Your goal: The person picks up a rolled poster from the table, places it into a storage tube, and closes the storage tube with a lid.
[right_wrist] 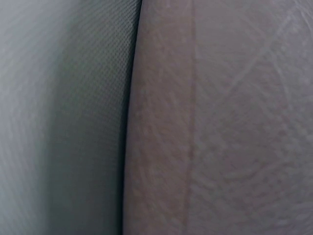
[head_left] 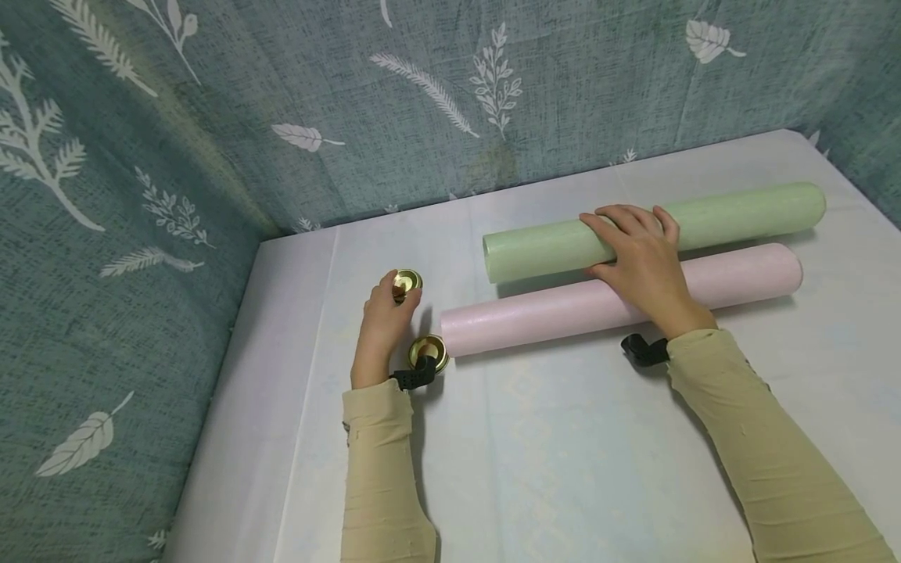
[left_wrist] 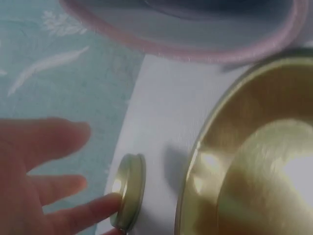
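Observation:
On the white-covered table lie a green tube and, nearer, a pink tube. My right hand grips the green tube from above, its fingers over the top and the thumb on the near side; the forearm crosses the pink tube. My left hand is at a small gold lid, thumb and fingers spread on either side. A fingertip meets that lid in the left wrist view. A second gold lid sits by the pink tube's open end, partly behind the wrist camera.
Teal leaf-patterned cloth hangs behind and to the left of the table. White table surface stretches in front of the tubes. The right wrist view holds only blurred close surfaces, with creased skin at right.

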A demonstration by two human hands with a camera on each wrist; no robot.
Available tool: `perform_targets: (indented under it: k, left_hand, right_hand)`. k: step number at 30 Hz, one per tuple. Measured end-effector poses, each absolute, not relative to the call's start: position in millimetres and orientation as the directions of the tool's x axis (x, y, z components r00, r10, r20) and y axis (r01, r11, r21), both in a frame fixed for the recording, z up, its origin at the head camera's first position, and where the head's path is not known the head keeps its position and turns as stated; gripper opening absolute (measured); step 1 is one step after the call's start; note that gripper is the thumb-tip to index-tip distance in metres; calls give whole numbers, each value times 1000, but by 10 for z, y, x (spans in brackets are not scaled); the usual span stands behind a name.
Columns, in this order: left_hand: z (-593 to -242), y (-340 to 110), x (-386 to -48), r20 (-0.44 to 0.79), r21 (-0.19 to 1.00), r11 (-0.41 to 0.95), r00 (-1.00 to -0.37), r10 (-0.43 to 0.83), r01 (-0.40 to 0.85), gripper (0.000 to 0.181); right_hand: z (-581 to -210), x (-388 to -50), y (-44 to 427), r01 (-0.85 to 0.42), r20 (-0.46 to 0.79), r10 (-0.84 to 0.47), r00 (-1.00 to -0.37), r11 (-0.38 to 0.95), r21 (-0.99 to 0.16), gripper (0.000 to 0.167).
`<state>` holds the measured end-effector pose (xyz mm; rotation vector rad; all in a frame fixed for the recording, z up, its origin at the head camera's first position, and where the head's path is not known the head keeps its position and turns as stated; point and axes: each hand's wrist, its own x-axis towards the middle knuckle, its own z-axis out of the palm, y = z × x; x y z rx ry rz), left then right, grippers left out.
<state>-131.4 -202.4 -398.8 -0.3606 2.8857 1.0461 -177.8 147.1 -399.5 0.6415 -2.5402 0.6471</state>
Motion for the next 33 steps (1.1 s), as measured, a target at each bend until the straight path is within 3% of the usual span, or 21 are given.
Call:
perform_targets:
  k: [7, 16, 27, 33]
  left_hand:
    - [-3988, -2025, -1312, -109, 573, 778, -965, -240, -258, 63]
    - [-4013, -2000, -1288, -151, 370, 878, -952, -265, -303, 70]
    - [-3995, -1989, -1248, -103, 404, 861, -951, -293, -309, 56]
    - [-3964, -1984, -1253, -93, 412, 854, -947, -306, -316, 59]
  right_hand:
    - [-3990, -1772, 1473, -528, 514, -320, -796, 782, -330, 72]
    - [-3986, -1771, 1470, -531, 510, -327, -796, 782, -327, 72]
    - [-3991, -1777, 1469, -534, 517, -326, -792, 779, -327, 72]
    - [-3982, -1774, 1467, -534, 515, -325, -793, 779, -330, 72]
